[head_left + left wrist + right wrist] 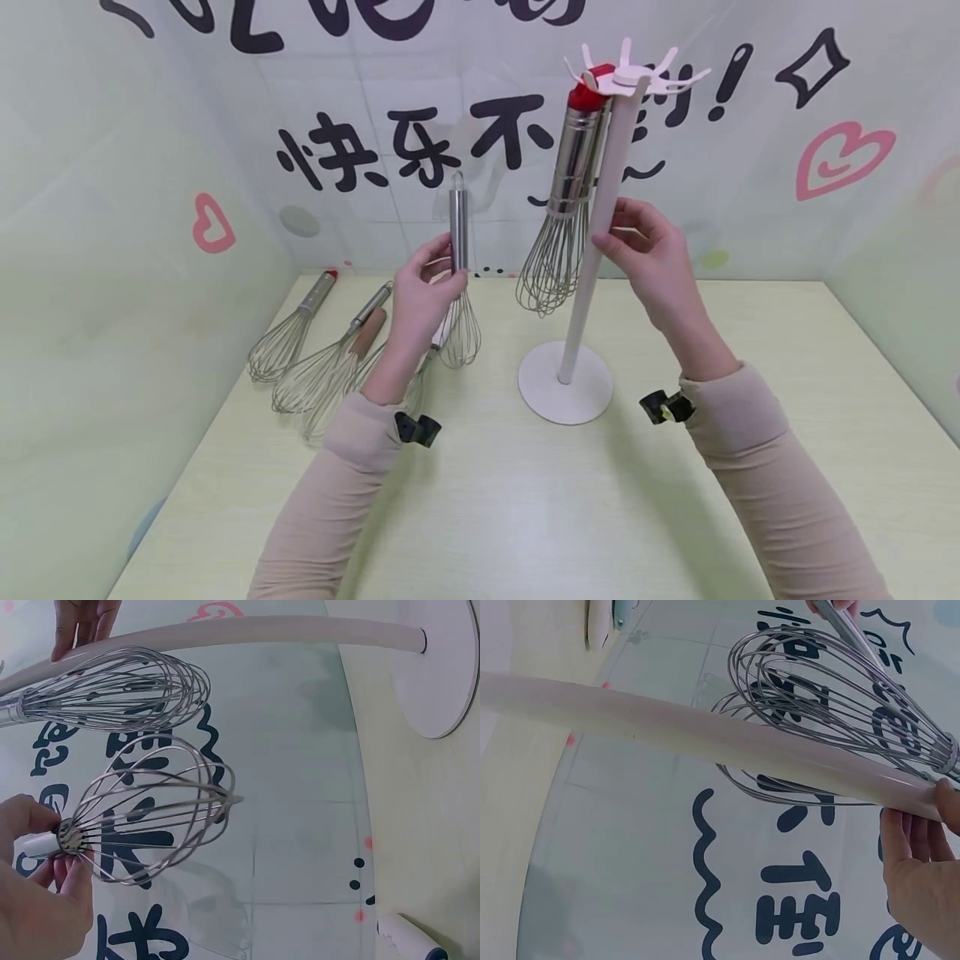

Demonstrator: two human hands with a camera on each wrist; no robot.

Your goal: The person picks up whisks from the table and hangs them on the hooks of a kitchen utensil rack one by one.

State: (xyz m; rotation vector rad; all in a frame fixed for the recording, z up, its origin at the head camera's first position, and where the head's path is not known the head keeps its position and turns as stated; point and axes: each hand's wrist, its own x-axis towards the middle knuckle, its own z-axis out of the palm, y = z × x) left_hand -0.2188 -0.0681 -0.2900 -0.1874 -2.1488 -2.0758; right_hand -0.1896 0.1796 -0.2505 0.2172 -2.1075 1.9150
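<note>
My left hand (pixel 427 287) holds a steel whisk (pixel 459 225) upright by its handle, hanging loop at the top and wires down. In the left wrist view, thumb and fingers pinch that whisk's handle (pixel 43 844) close above its wires. My right hand (pixel 648 258) grips the pole (pixel 592 242) of a white stand about midway up. From the hooks (pixel 630 79) at the stand's top hang whisks with red ends (pixel 587 97), wires down, left of the pole. The right wrist view shows fingers and thumb around the pole (pixel 780 750), hanging whisk wires (pixel 832 690) behind it.
Several more whisks (pixel 300 321) lie at the left of the table, one with a brown handle (pixel 368 332). The stand's round base (pixel 540 392) rests mid-table. A lettered wall covering (pixel 360 242) rises behind the table's back edge.
</note>
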